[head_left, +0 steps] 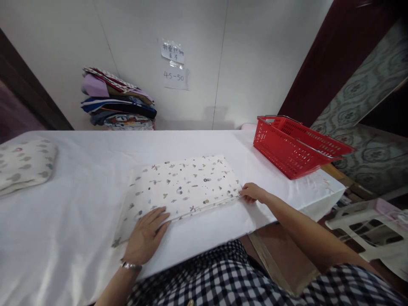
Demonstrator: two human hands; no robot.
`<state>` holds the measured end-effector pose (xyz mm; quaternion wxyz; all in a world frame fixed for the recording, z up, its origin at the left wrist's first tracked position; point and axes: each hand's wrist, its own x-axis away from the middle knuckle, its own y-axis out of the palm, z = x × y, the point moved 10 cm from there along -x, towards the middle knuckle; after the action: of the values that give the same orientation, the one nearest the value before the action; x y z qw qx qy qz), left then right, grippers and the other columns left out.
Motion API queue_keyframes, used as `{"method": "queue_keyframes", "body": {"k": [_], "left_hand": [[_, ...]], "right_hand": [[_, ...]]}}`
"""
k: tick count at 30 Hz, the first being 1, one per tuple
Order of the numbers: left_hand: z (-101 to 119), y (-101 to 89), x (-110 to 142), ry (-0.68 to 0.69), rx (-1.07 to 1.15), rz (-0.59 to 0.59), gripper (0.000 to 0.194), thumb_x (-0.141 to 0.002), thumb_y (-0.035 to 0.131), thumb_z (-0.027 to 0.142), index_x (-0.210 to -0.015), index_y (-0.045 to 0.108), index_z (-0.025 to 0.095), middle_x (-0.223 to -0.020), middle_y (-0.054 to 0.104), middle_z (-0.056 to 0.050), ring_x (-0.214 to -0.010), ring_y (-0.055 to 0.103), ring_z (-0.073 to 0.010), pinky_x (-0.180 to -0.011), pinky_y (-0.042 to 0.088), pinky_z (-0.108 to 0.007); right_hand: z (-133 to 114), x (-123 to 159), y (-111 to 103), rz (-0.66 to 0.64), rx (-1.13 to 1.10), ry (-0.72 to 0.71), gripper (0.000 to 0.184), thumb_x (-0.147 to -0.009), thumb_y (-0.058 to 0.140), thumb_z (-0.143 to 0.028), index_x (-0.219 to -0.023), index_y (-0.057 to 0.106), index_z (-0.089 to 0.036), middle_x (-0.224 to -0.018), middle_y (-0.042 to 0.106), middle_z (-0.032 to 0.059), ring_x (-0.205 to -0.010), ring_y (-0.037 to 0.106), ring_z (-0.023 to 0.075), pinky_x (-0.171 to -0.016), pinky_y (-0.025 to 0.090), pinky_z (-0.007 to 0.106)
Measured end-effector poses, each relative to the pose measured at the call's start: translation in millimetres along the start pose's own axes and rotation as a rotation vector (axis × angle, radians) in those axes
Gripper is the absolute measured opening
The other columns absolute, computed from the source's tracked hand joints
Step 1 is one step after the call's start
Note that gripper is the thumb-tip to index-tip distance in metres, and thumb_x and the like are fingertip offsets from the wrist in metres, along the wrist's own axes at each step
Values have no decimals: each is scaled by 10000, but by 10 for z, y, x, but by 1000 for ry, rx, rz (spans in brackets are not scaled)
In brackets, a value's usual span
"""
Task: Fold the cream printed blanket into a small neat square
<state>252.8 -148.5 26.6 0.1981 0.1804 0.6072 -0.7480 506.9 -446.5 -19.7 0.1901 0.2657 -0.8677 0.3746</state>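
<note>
A white cloth with small printed motifs (188, 182) lies folded into a long rectangle in front of me. My left hand (146, 233) rests flat on its near left part, fingers stretched out and a metal band at the wrist. At the near right corner, my right hand (253, 192) pinches the cloth's edge between thumb and fingers. Layered edges show along the near side of the cloth between the two hands.
Another folded printed cloth (27, 163) sits at the table's left end. A red basket (291, 146) stands at the back right of the white-covered table (79, 212). Beyond the far edge rises a stack of folded fabrics (119, 100). A white plastic stool (369, 225) stands at right.
</note>
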Motion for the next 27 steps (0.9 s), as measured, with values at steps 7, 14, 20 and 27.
{"method": "queue_keyframes", "body": {"k": [7,14,20,27], "left_hand": [[-7,13,8,-1,12,-8,375,-851,426,456,-1026,648,208,-1135,627,-64,-1082,548,-247,-902,471,-437],[9,-11,4,4,25,14,365,-856,425,440,-1007,655,201,-1121,633,-68,-1070,556,-247,-896,477,-443],[-16,-1,8,-10,43,24,348,-845,442,443,-1001,655,216,-1120,634,-62,-1067,559,-245,-900,476,-444],[-16,9,31,-9,39,20,328,-841,464,423,-1013,651,215,-1132,628,-57,-1084,547,-234,-913,469,-427]], "right_hand": [[-55,-39,-108,97,-64,-70,112,-691,602,-208,-678,497,-172,-441,476,-68,-396,443,61,-380,322,173],[72,-54,2,-16,-67,15,119,-702,601,-227,-663,513,-158,-496,526,-34,-425,493,84,-398,377,192],[64,-45,26,-83,-3,86,172,-683,640,-264,-631,527,-145,-498,537,-5,-409,493,105,-417,415,235],[-92,-9,15,-19,70,32,192,-617,688,-243,-648,520,-156,-548,531,-16,-509,517,104,-432,403,202]]}}
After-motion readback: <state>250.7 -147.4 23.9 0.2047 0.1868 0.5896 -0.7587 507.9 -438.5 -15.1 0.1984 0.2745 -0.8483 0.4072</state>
